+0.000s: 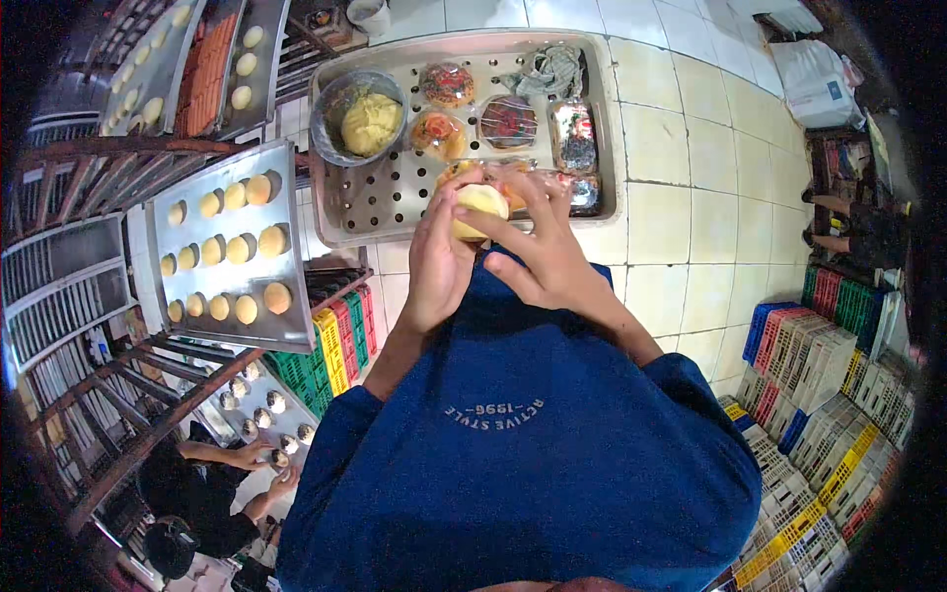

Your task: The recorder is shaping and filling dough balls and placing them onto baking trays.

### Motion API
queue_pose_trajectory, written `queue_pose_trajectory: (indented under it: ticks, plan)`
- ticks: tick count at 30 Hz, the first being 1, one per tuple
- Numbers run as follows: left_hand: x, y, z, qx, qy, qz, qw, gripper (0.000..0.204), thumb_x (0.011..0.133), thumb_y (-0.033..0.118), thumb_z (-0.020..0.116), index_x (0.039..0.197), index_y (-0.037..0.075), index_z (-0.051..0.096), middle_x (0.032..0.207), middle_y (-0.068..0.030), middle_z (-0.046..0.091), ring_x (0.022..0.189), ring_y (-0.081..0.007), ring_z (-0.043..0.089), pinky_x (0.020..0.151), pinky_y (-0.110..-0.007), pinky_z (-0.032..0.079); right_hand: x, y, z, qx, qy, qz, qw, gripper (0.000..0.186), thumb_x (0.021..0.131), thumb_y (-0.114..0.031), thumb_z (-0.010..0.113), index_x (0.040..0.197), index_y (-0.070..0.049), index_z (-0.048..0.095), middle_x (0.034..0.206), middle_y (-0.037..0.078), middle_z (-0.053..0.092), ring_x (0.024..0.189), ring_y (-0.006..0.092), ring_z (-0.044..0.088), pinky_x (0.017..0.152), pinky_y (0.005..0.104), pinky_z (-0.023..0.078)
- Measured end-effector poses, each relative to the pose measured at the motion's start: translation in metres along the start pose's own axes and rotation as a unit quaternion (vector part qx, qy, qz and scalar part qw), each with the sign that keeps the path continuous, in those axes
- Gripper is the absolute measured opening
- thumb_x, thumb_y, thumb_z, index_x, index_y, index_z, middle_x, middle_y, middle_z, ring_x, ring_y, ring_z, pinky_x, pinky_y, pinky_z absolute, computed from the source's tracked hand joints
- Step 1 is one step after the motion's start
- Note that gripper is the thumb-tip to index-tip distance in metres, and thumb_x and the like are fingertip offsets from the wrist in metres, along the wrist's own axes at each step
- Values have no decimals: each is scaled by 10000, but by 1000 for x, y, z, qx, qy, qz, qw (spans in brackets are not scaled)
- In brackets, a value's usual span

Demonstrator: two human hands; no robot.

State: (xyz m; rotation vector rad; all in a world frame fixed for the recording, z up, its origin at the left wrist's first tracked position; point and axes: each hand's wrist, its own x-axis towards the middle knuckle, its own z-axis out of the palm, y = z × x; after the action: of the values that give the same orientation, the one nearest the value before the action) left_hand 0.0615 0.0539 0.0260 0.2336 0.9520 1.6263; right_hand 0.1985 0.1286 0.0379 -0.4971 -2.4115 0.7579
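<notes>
My left hand (439, 252) is wrapped around a small round bun (481, 201) with a smooth pale yellow top. Over it reaches my right hand (547, 247), its fingers spread and one fingertip touching the bun's side. Just beyond my hands stands a light plastic crate (326, 212) with a perforated bottom. At its far left sits a bowl (322, 133) of thick yellow cream (373, 123). Plastic-wrapped round breads, such as a topped one (448, 85) and a dark one (507, 122), lie beside it. Other packs are partly hidden by my hands.
On the left, a metal tray (158, 259) of baked buns rests on a rack. Below it, a co-worker's hands (258, 456) reach over another tray of dark-topped pieces. Stacked crates (789, 365) stand at right on the tiled floor (656, 222). A cloth (554, 71) lies in the crate's far corner.
</notes>
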Motion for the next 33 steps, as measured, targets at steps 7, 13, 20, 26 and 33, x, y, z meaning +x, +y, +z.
queue_pose_trajectory:
  ticks: [7, 13, 20, 26, 33]
  plan:
    - [-5, -4, -9, -71, 33, -4, 997, 409, 1027, 333, 310, 1167, 18, 530, 1133, -122, 608, 1040, -221, 596, 949, -373, 454, 0, 8, 2, -45, 27, 21, 998, 409, 891, -386, 507, 1254, -220, 598, 1387, 165, 402, 1187, 355, 367, 1013, 470, 261]
    - [-3, 6, 13, -133, 20, 39, 990, 421, 1027, 336, 318, 1266, 31, 483, 1259, -136, 533, 1176, -214, 516, 1008, -367, 402, -10, 1, 17, 480, 80, 252, 837, 430, 997, -203, 406, 1392, -32, 404, 1416, 134, 402, 1266, 241, 409, 1075, 359, 290]
    - [-2, -4, -4, -39, 7, -31, 999, 415, 1024, 358, 350, 1320, 73, 411, 1216, -92, 550, 1162, -179, 519, 1006, -353, 413, -5, 3, 7, 479, 76, 243, 840, 405, 998, -154, 408, 1362, 25, 410, 1351, 134, 483, 1261, 206, 437, 1069, 324, 309]
    - [0, -5, -1, -35, 10, -25, 999, 328, 1032, 275, 353, 1258, 62, 458, 1098, -84, 586, 1031, -183, 585, 938, -346, 461, -6, -2, 3, -15, -18, 20, 1000, 419, 859, -316, 586, 1260, -194, 589, 1387, 161, 405, 1207, 367, 385, 1026, 491, 279]
    - [-5, -8, -9, -58, 13, -29, 998, 352, 1029, 291, 343, 1233, 51, 501, 1192, -91, 576, 1094, -195, 575, 972, -365, 458, -10, 6, 17, 128, 41, 135, 982, 403, 952, -345, 461, 1307, -182, 557, 1375, 172, 412, 1206, 361, 382, 1069, 468, 232]
